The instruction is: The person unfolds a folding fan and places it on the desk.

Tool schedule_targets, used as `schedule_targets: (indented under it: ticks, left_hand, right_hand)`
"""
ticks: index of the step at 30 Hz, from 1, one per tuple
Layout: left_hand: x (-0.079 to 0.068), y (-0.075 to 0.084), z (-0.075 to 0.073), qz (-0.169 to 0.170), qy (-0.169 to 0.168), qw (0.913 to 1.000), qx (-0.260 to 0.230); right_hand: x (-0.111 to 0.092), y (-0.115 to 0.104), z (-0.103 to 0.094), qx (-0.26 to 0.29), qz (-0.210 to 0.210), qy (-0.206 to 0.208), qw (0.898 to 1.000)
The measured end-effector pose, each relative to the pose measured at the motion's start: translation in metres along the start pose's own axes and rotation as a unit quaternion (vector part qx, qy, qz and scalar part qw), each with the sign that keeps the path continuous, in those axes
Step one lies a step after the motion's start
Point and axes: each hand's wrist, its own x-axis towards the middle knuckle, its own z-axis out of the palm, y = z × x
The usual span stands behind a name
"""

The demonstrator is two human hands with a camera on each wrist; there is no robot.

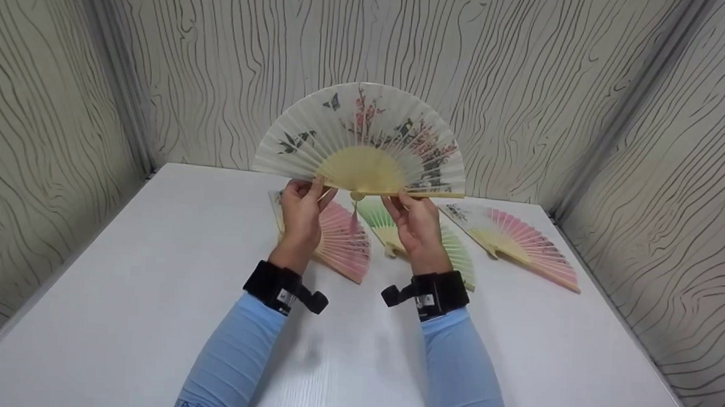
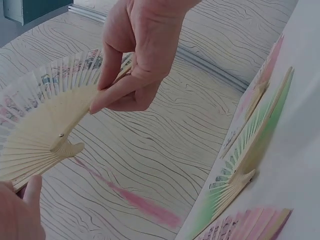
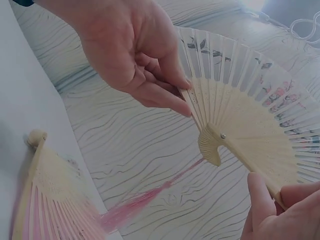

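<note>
Both hands hold up a spread white folding fan with a pale bamboo centre, printed with red blossoms, a bird and a butterfly. By its left end rib my left hand pinches it between thumb and fingers. My right hand pinches the other end rib. Between the hands, a pink tassel hangs from the pivot. Below and behind the hands lie three more spread fans: a pink fan at left, a green fan partly hidden by the right hand, and a white-and-pink fan at right.
A white tabletop carries the lying fans. Wood-grain patterned panels rise at the back and both sides, meeting at grey corner posts. Each wrist wears a black strap with a small arm sticking inward.
</note>
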Motion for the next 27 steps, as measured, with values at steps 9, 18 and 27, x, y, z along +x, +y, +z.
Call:
schedule_targets:
  ticks: [9, 18, 27]
  left_hand:
    - [0.001, 0.014, 0.002, 0.016, 0.038, 0.9992, -0.001]
    - [0.007, 0.025, -0.011, 0.011, 0.051, 0.9981, 0.033]
    - [0.029, 0.057, -0.041, 0.036, 0.112, 0.9926, 0.027]
  right_hand:
    - [-0.004, 0.006, 0.007, 0.033, -0.011, -0.017, 0.999]
    - [-0.001, 0.006, 0.003, 0.05, -0.031, 0.031, 0.998]
    - [-0.006, 0.019, 0.005, -0.025, -0.04, -0.005, 0.999]
